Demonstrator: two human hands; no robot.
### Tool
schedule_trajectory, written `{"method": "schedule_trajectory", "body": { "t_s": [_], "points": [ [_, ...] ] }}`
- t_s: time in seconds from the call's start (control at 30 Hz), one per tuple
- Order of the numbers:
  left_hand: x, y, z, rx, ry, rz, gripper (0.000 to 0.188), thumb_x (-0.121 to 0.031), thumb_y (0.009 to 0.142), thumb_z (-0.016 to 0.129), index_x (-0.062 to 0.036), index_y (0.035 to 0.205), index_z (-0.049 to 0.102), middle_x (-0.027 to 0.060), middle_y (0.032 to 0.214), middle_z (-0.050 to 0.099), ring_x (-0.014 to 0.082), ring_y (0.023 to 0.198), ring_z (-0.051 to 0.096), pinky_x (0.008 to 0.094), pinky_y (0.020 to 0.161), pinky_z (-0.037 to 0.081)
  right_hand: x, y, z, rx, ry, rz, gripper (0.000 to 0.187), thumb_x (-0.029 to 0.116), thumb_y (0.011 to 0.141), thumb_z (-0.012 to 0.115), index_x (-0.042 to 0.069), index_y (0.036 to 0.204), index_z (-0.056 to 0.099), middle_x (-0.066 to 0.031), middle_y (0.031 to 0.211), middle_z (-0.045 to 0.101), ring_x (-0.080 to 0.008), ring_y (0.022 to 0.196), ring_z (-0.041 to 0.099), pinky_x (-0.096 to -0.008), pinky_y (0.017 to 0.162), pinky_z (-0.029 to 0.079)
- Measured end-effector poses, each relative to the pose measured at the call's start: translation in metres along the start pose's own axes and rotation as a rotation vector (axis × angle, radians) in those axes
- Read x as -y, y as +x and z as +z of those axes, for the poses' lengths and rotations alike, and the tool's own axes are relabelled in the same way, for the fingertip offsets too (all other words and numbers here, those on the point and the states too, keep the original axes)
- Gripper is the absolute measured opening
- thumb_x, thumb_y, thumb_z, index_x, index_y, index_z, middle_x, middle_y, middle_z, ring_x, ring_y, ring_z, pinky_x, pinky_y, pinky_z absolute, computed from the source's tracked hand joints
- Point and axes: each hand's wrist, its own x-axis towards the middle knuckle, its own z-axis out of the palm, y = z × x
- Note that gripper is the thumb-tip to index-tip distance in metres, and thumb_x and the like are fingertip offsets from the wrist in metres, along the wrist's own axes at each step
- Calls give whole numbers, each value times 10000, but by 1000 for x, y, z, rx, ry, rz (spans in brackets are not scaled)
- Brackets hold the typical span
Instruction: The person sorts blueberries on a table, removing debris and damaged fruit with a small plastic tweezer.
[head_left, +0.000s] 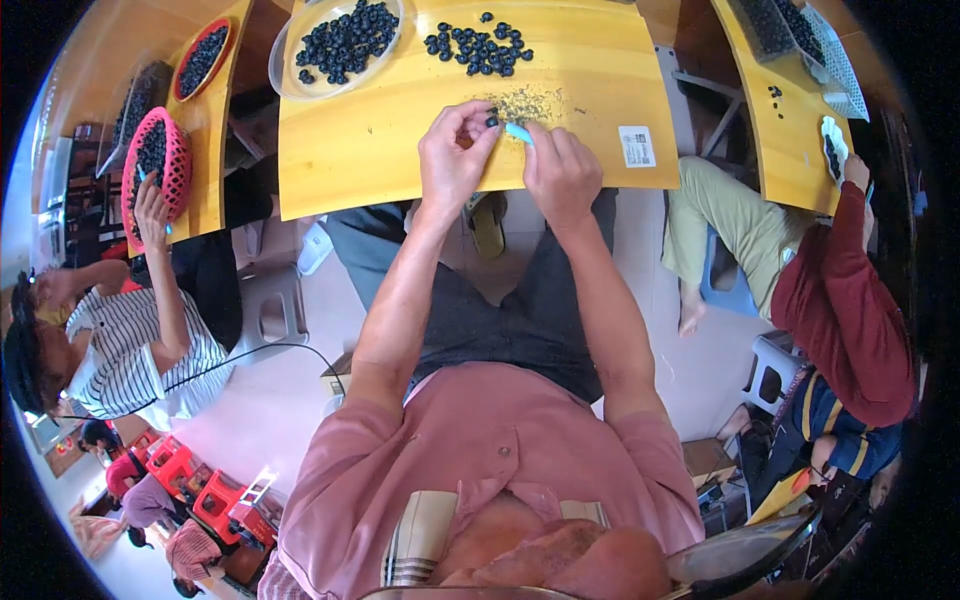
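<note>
Over the yellow table (pixel 370 150), my left hand (pixel 450 160) pinches a small, round black part (pixel 491 121) between thumb and fingertips. My right hand (pixel 563 170) is closed round a slim tool with a light blue handle (pixel 518 132); its tip lies close to the black part, and I cannot make out its working end. Just beyond both hands, fine scraps (pixel 530 100) are scattered on the wood. Loose black parts (pixel 480 48) of the same kind lie farther back, beside a clear round tub (pixel 277 62) that holds many more.
A white printed label (pixel 636 147) is stuck on the table's right side. At the left table, a co-worker works by a pink basket (pixel 178 165) of black parts. Another co-worker in dark red (pixel 845 300) sits at the right table. Stools (pixel 272 305) stand on the floor.
</note>
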Motion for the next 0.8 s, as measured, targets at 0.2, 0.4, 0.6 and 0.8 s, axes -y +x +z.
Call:
{"method": "schedule_trajectory", "body": {
  "t_s": [0.2,0.4,0.6,0.8],
  "points": [
    [-7,-3,1,30,143,128,350,70,857,778,0,1197,728,90,980,718,133,830,675,270,765,578,0,0,-1,16,23,-8,230,135,831,777,137,1058,744,-38,775,588,-241,674,630,-390,604,501],
    [-9,-3,0,35,139,99,350,73,858,771,-4,1197,730,93,994,720,138,862,695,272,788,590,-1,0,-1,38,17,-23,226,137,832,775,133,1056,744,-45,763,570,-244,672,628,-394,603,501],
    [-11,-4,1,46,162,84,352,76,857,770,1,1199,728,93,1002,724,135,864,696,268,792,590,-1,-1,-1,51,4,-16,228,139,834,772,130,1061,745,-48,756,560,-245,673,627,-396,602,500],
    [-8,-4,0,48,37,5,339,92,874,764,23,1199,699,78,1014,726,102,861,675,252,793,584,-1,0,0,41,9,-18,255,135,828,772,131,1082,750,-45,750,555,-239,667,623,-393,594,495]
  ]
}}
